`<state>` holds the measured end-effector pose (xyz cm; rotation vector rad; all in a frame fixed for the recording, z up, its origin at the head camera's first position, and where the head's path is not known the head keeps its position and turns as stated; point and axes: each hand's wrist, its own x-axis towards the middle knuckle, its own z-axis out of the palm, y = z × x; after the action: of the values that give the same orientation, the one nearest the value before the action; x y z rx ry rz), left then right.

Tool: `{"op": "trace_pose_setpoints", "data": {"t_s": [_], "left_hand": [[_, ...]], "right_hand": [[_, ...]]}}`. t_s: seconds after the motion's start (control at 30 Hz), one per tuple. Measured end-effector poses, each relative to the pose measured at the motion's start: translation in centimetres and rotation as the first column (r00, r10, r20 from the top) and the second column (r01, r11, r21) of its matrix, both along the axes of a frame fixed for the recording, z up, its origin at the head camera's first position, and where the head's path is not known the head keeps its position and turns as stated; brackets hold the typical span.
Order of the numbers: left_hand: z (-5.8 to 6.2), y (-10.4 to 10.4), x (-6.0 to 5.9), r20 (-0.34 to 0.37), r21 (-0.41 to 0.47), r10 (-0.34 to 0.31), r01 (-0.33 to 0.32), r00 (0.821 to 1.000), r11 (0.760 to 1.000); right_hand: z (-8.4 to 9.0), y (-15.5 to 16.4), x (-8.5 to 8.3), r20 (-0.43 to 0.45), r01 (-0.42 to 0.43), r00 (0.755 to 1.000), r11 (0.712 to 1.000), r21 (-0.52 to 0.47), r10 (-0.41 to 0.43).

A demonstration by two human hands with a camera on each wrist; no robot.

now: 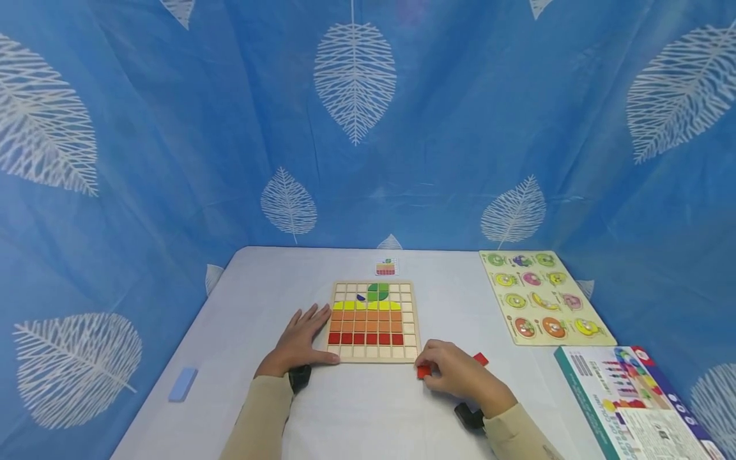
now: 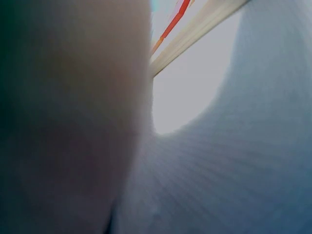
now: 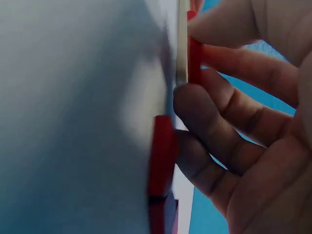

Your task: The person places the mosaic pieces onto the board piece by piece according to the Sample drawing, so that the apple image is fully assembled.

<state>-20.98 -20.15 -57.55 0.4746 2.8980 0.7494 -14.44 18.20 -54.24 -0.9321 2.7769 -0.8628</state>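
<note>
A wooden grid board (image 1: 409,358) lies mid-table, with a row of red tiles (image 1: 366,338), orange tiles (image 1: 366,321) above them, and yellow pieces (image 1: 345,306) higher up. Green pieces (image 1: 377,292) and a small dark blue piece (image 1: 361,298) sit near its top. My left hand (image 1: 299,338) lies with fingers spread against the board's left side, thumb at the lower left corner. Just off the lower right corner, my right hand (image 1: 460,372) pinches a red tile (image 3: 195,61) between thumb and fingers. Another red tile (image 3: 163,156) lies on the table by its lower fingers.
Behind the board is a small picture card (image 1: 387,267). A fruit puzzle board (image 1: 566,332) lies at the back right, with a printed box (image 1: 609,409) in front of it. Toward the left table edge is a light blue block (image 1: 183,384).
</note>
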Motion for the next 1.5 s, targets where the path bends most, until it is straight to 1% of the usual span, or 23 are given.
{"op": "trace_pose_setpoints", "data": {"t_s": [0.1,0.17,0.23,0.27,0.33,0.43,0.47,0.5,0.6,0.7,0.83,0.97,1.03,1.07,1.17,1.27,1.37,1.5], "left_hand": [[0.0,-0.1,-0.1,-0.011,0.001,0.004,-0.004,1.0,1.0],[0.1,-0.1,-0.1,-0.008,-0.001,0.002,-0.002,1.0,1.0],[0.0,0.0,-0.1,-0.01,0.008,-0.005,0.005,1.0,1.0],[0.0,0.0,-0.1,-0.005,0.008,-0.007,0.007,1.0,1.0],[0.0,0.1,-0.1,0.002,0.007,-0.007,0.007,1.0,1.0],[0.0,0.2,-0.1,0.012,0.002,0.004,-0.004,1.0,1.0],[0.0,0.2,-0.1,0.016,0.0,0.007,-0.007,1.0,1.0],[0.0,0.2,0.0,0.017,0.001,0.009,-0.009,1.0,1.0],[0.1,0.2,0.0,0.025,0.0,0.012,-0.012,1.0,1.0],[0.2,0.2,-0.1,0.018,0.002,0.008,-0.008,1.0,1.0],[0.2,0.2,-0.2,0.009,0.018,-0.007,0.007,1.0,1.0],[0.1,0.2,-0.1,0.011,0.009,-0.004,0.004,1.0,1.0],[0.1,0.2,-0.1,0.011,0.003,-0.001,0.001,1.0,1.0],[0.1,0.2,-0.1,0.006,0.001,-0.003,0.003,1.0,1.0],[0.2,0.2,-0.1,0.006,0.01,-0.006,0.006,1.0,1.0],[0.1,0.2,-0.1,0.01,0.01,0.002,-0.002,1.0,1.0],[0.1,0.1,-0.1,0.021,0.005,0.011,-0.011,1.0,1.0],[0.1,0.1,-0.2,0.023,0.006,0.005,-0.005,1.0,1.0]], "right_hand": [[0.0,0.2,0.3,-0.024,-0.01,1.0,1.0,0.024,0.011],[0.2,0.6,0.3,-0.025,-0.006,1.0,1.0,0.018,0.006],[0.4,1.4,0.1,-0.018,0.014,1.0,1.0,-0.009,-0.014],[0.5,2.0,0.0,-0.016,0.036,0.999,0.999,-0.023,-0.036],[0.7,3.3,-0.3,0.0,0.111,0.994,0.992,-0.056,-0.111],[0.9,5.6,-0.8,0.022,0.236,0.972,0.969,-0.073,-0.235],[0.9,6.3,-0.9,0.037,0.263,0.965,0.962,-0.071,-0.261],[1.0,7.0,-0.9,0.056,0.273,0.962,0.96,-0.071,-0.269],[0.9,8.0,-1.0,0.098,0.236,0.968,0.97,-0.063,-0.23],[0.6,8.0,-0.9,0.121,0.157,0.982,0.985,-0.065,-0.148],[0.6,7.3,-0.7,0.097,0.102,0.991,0.993,-0.057,-0.096],[0.6,6.0,-0.1,0.038,0.019,0.999,0.999,-0.042,-0.017],[0.4,5.4,0.2,-0.001,-0.01,1.0,1.0,-0.014,0.01],[0.4,5.1,0.3,-0.014,-0.012,1.0,1.0,0.001,0.012],[0.3,4.5,0.5,-0.017,0.021,1.0,0.999,0.047,-0.02],[0.3,3.9,0.5,0.03,0.051,0.998,0.995,0.087,-0.054],[0.3,3.3,0.5,0.076,0.061,0.995,0.992,0.115,-0.07],[0.3,2.9,0.7,0.094,0.087,0.991,0.989,0.123,-0.099]]}}
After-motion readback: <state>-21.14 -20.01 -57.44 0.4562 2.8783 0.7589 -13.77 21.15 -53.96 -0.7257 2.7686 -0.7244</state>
